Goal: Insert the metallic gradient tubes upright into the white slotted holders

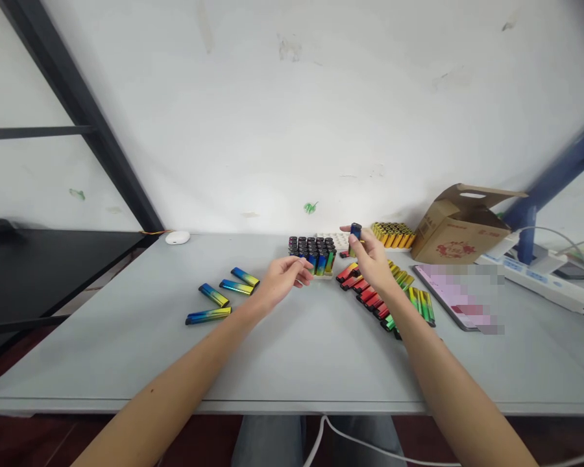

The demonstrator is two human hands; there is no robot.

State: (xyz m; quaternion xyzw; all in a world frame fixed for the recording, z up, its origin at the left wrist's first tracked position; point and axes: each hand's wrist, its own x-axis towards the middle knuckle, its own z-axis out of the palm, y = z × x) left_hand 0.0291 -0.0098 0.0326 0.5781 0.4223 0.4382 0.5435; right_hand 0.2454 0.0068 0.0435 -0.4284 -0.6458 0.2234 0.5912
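Between the thumb and fingers of my right hand (371, 256) an upright lighter (355, 239) is gripped, dark at the top and blue below. It is raised above the table, in front of a white tray (340, 240) with rows of holes. My left hand (285, 279) holds nothing; its fingers are loosely bent and apart, just in front of a block of upright lighters (316, 250) with dark tops and blue or green bodies. Beneath my right wrist lie loose red lighters (367, 295), with yellow and green lighters (421, 305) beside them. My right forearm hides part of this pile.
Several blue-yellow lighters (214, 295) lie on the left of the grey table (292, 370). Yellow lighters (394, 235) stand packed at the back, beside an open cardboard box (460, 230). A tablet (448, 292), a power strip (545, 279) and a white case (178, 237) also rest there.
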